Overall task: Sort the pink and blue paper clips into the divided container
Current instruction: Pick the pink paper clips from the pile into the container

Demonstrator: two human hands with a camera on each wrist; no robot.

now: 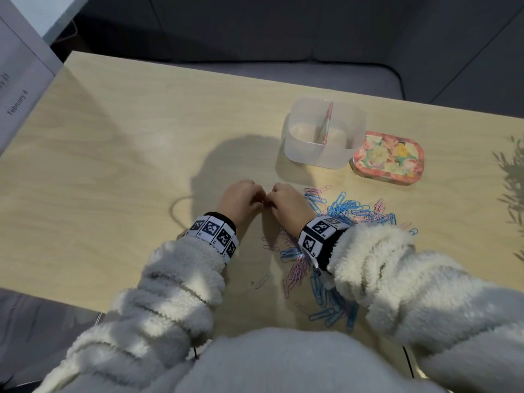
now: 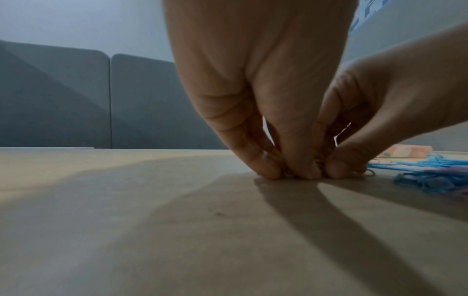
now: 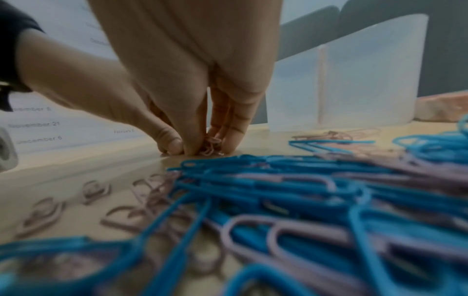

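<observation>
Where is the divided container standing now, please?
In the head view, the divided container stands far right on the table, touching the flowered lid, beyond the paper clips.

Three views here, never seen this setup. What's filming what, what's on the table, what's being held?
No machine: a person works with bare hands, wearing three cameras. The head view looks down from the forehead. The other two sit on the wrists, in the bands with black-and-white tags, and look along the fingers at table height.

On the table: a mixed pile of pink and blue clips, a clear divided container that looks empty so far, and a flowered lid beside it.

The left hand and right hand meet fingertip to fingertip just left of the pile. The right wrist view shows a few pink clips pinched between them against the table. How many, I cannot tell.
</observation>
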